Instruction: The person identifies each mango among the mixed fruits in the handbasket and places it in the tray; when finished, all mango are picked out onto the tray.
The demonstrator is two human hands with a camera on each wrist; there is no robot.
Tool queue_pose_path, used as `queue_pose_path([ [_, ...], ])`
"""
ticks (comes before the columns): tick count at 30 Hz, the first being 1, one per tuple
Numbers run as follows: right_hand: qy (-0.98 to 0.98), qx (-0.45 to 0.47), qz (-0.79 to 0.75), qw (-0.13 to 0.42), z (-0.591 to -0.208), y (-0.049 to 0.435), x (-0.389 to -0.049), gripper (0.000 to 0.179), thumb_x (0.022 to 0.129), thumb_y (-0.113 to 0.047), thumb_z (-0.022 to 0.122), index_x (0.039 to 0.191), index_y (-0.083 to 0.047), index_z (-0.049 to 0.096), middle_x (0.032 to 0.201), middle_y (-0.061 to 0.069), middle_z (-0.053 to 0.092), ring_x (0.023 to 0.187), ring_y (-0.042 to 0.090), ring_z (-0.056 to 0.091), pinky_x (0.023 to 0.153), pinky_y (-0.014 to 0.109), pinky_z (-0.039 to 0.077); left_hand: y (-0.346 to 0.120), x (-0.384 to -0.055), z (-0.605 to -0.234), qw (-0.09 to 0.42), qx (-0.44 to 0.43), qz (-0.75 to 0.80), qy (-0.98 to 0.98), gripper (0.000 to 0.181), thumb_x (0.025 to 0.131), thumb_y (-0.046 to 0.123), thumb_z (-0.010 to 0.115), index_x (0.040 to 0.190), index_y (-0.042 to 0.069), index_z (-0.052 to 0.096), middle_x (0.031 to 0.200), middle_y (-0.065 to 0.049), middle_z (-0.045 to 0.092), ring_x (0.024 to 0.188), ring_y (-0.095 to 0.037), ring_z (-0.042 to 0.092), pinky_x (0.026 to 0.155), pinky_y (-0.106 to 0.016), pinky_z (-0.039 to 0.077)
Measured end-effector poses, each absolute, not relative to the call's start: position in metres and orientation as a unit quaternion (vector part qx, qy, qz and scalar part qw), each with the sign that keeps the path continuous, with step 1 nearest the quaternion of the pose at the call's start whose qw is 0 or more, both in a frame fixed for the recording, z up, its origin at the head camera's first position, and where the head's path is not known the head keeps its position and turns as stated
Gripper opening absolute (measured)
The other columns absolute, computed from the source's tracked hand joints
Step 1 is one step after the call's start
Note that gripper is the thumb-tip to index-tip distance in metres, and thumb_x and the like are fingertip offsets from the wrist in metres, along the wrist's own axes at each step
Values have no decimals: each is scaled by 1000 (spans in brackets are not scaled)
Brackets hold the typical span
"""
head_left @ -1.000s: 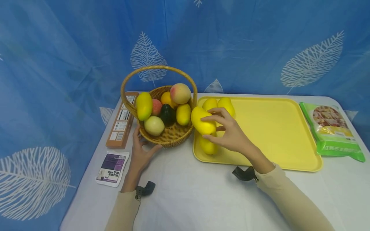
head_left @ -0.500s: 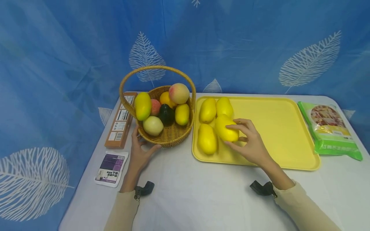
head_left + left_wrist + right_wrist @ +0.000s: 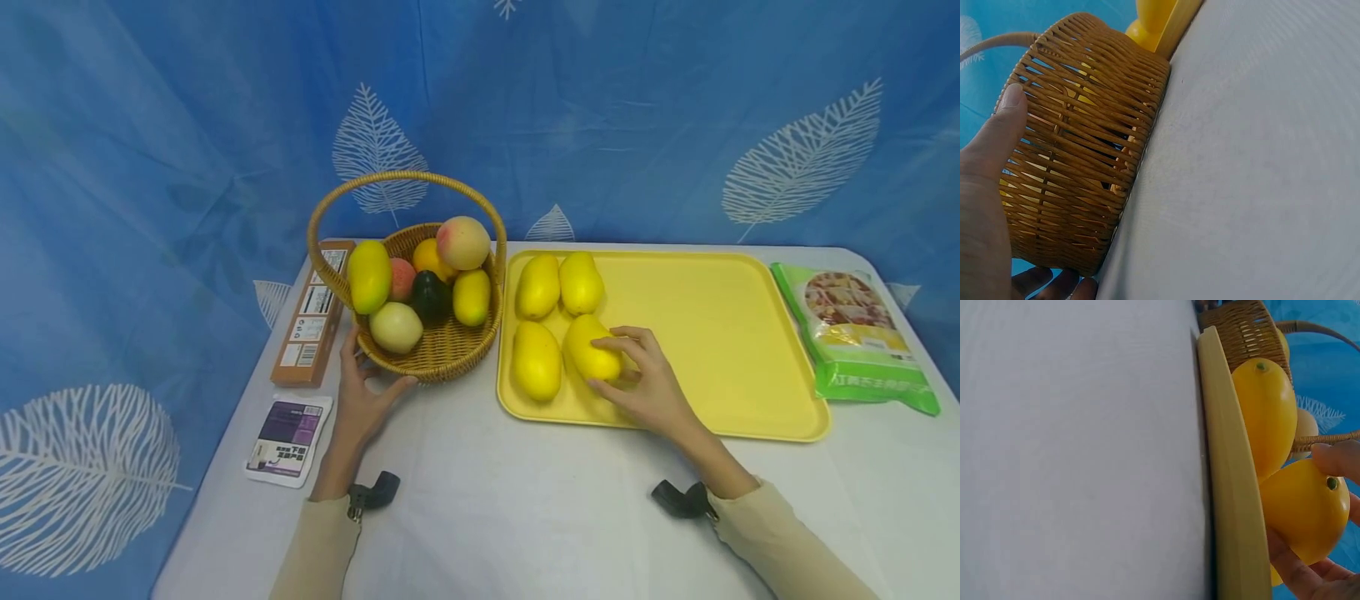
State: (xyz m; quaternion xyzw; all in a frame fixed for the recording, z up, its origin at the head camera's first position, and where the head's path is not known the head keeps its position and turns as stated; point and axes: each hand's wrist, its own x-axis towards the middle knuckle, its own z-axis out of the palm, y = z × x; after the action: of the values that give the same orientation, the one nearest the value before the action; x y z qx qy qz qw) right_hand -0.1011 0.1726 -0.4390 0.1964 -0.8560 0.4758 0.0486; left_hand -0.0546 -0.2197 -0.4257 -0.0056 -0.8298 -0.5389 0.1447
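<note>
My right hand (image 3: 642, 379) grips a yellow mango (image 3: 590, 347) that rests on the yellow tray (image 3: 720, 333), beside another mango (image 3: 536, 361). In the right wrist view the held mango (image 3: 1305, 510) lies in my fingers, its neighbour (image 3: 1265, 412) just beyond, behind the tray's rim (image 3: 1229, 487). Two more mangoes (image 3: 558, 285) lie at the tray's far left corner. My left hand (image 3: 362, 392) holds the near wall of a wicker basket (image 3: 442, 350) with thumb and fingers against it. In the left wrist view my thumb (image 3: 997, 134) presses the basket's weave (image 3: 1085, 144). The basket holds several fruits (image 3: 420, 283).
A brown box (image 3: 313, 312) lies left of the basket and a small purple-and-white packet (image 3: 289, 437) in front of it. A green food bag (image 3: 855, 337) lies right of the tray. A white cloth covers the table (image 3: 525, 500); a blue leaf-print curtain hangs behind.
My right hand carried the mango from the tray's left edge by the basket rightward and down, setting it on the tray beside the front mango. The left hand stayed on the basket.
</note>
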Motion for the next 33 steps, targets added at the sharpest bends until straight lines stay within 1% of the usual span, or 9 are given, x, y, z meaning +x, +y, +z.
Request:
queue_pose_path([
  [3,-862,192,466,50,-442,171,-102,55,75,-7,84,125,-9,62,132,17,43,121,34,45,81,55,56,-220,-55,-427,145,-8,-539,-830,105,76,-3,79,155,-1,9,155,-28,22,129,-48,39,95,-57,39],
  [5,-867,191,458,47,-443,170,-103,59,75,-7,84,128,-9,60,131,17,42,119,31,45,80,44,57,-220,-55,-427,146,-11,-538,-830,105,76,-3,79,155,-1,9,156,-28,21,129,-49,39,94,-57,40],
  [8,-873,192,446,35,-444,171,-103,64,74,-7,85,132,-9,57,131,16,40,116,29,44,79,26,51,-221,-55,-427,146,-12,-538,-830,105,76,-2,79,155,-1,9,155,-28,22,128,-49,39,94,-57,40],
  [10,-875,191,444,24,-444,171,-103,65,75,-8,85,133,-9,57,133,17,38,117,30,45,78,18,48,-221,-55,-426,147,-12,-538,-830,105,76,-2,79,154,-2,9,155,-28,22,128,-49,39,94,-57,40],
  [12,-875,191,444,16,-445,171,-103,66,75,-8,84,134,-9,55,135,18,37,118,32,46,79,13,47,-221,-55,-425,147,-11,-539,-829,105,76,-2,79,154,-2,9,155,-29,22,128,-49,39,95,-57,40],
  [17,-875,192,445,4,-447,171,-103,67,75,-7,84,134,-8,53,139,20,35,119,36,48,79,12,49,-221,-55,-425,145,-11,-541,-828,104,77,-2,79,154,-1,9,155,-28,23,129,-49,39,95,-58,39],
  [22,-878,206,433,8,-447,172,-105,68,74,-7,85,134,-8,52,136,20,38,117,33,49,78,20,52,-221,-55,-425,145,-9,-545,-826,104,77,-2,78,154,-1,10,154,-28,24,129,-48,40,96,-58,39],
  [28,-880,218,421,14,-447,174,-104,68,74,-8,85,134,-7,52,132,19,40,111,29,50,76,23,52,-222,-55,-426,144,-7,-548,-824,104,77,-2,78,155,-1,10,154,-27,25,129,-47,40,96,-58,39],
  [33,-884,213,416,18,-445,176,-102,67,75,-9,85,134,-8,52,133,18,41,112,29,50,78,26,51,-221,-54,-426,146,-11,-548,-824,104,76,-3,78,155,-1,10,155,-27,25,128,-47,40,95,-58,39],
])
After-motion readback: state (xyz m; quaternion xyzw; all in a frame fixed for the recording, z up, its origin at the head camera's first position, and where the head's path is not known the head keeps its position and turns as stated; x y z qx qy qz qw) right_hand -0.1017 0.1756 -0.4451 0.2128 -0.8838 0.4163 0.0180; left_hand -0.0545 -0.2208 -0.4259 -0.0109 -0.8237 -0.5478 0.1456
